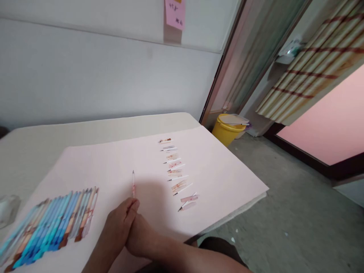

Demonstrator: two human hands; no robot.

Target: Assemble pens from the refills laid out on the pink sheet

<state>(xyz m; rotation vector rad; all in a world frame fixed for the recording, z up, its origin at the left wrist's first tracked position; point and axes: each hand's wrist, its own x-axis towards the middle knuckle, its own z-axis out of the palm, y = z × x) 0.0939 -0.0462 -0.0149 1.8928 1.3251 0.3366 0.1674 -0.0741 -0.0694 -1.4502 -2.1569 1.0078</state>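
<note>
My left hand reaches in from the lower left, its fingers pinched round the rear end of a thin pink pen. The pen's tip points away from me, just above the pale pink sheet. My right hand comes in from the lower right and presses against the left hand. Its fingers are hidden behind the left hand. A tight row of blue and brown pens lies on the sheet to the left of my hands. A column of small pen parts and refills lies to the right.
The sheet covers a cream table set against a white wall. A clear object sits at the table's left edge. A yellow bucket stands on the concrete floor by a doorway on the right. A pink note is stuck on the wall.
</note>
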